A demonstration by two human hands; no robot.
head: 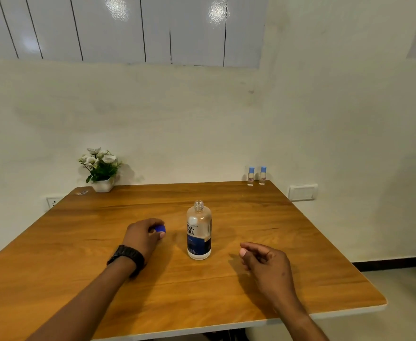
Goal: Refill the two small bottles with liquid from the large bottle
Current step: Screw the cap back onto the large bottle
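Note:
The large clear bottle [199, 231] with a dark blue label stands upright and uncapped in the middle of the wooden table [226, 291]. Left of it, my left hand [144, 236] holds the blue cap [159, 228] in its curled fingers, low over the tabletop. My right hand [266, 263] hovers to the right of the bottle with loosely curled fingers, holding nothing and not touching the bottle. Two small clear bottles with light blue caps, one [251, 176] beside the other [263, 175], stand capped at the table's far right corner against the wall.
A white pot of white flowers [101, 168] sits at the far left corner. A small flat item [82, 192] lies near it. Wall sockets [302, 192] flank the table. The table's right edge drops to the floor.

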